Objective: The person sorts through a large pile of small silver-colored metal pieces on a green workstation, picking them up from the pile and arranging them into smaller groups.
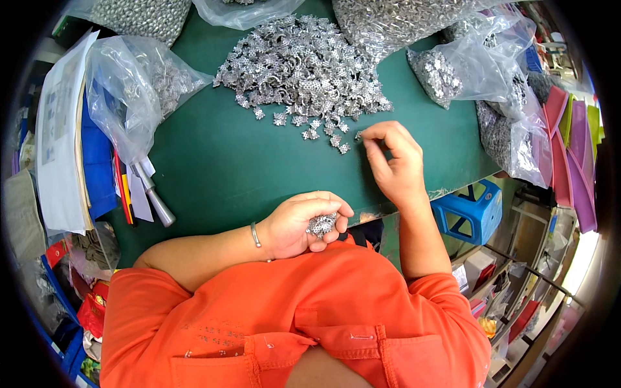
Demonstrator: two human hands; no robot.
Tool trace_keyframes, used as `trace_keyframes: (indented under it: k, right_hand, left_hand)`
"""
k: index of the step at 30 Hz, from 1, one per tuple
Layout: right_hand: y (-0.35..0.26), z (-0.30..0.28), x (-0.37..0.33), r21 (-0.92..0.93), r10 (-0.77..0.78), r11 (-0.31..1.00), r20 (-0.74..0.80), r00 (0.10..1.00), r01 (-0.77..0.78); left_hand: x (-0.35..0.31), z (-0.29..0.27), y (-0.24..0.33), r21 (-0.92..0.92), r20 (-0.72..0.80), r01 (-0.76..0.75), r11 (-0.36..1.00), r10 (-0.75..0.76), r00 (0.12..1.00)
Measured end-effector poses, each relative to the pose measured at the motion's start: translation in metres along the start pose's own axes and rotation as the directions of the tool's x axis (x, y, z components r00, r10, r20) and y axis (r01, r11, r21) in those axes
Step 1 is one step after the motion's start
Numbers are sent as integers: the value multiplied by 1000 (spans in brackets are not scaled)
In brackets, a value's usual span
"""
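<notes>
A big heap of small silvery metal pieces (304,71) covers the far middle of the green table (220,155), with several strays along its near edge. My left hand (304,223), cupped near the table's front edge with the palm up, has its fingers curled round a cluster of small silvery pieces (321,224). To the right of the heap's near edge, my right hand (394,158) pinches one small metal piece (358,136) between thumb and forefinger. That piece is mostly hidden by the fingertips.
Clear plastic bags of metal parts (432,74) stand at the back and right. Another plastic bag (126,90), papers (61,136), pens (121,187) and a metal-tipped tool (155,197) lie at left. A blue stool (471,212) stands below the table's right edge.
</notes>
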State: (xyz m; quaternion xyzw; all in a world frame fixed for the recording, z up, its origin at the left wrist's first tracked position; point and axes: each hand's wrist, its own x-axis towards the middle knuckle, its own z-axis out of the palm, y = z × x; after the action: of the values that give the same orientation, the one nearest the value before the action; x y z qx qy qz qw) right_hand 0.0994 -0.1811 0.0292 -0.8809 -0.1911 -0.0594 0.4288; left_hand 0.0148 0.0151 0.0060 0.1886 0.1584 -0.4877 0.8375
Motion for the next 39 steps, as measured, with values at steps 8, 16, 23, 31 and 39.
trace_keyframes:
  k: [8, 16, 23, 31, 39]
  right_hand:
    - [1, 18, -10, 9, -37, 999, -22, 999, 37]
    - [-3, 13, -12, 77, 21, 997, 50, 999, -25]
    - [-6, -14, -6, 277, -84, 961, 262, 961, 9]
    - [13, 12, 5, -172, -136, 976, 4, 991, 135]
    - [-3, -20, 2, 380, -25, 914, 404, 914, -143]
  left_hand:
    - [1, 2, -1, 55, 17, 12, 998, -13, 1000]
    - [2, 1, 0, -4, 9, 19, 1000, -19, 1000]
    - [0, 0, -1, 8, 13, -23, 1000, 23, 1000]
    - [0, -2, 0, -20, -16, -71, 997, 71, 997]
    - [1, 2, 1, -141, 63, 22, 990, -13, 998]
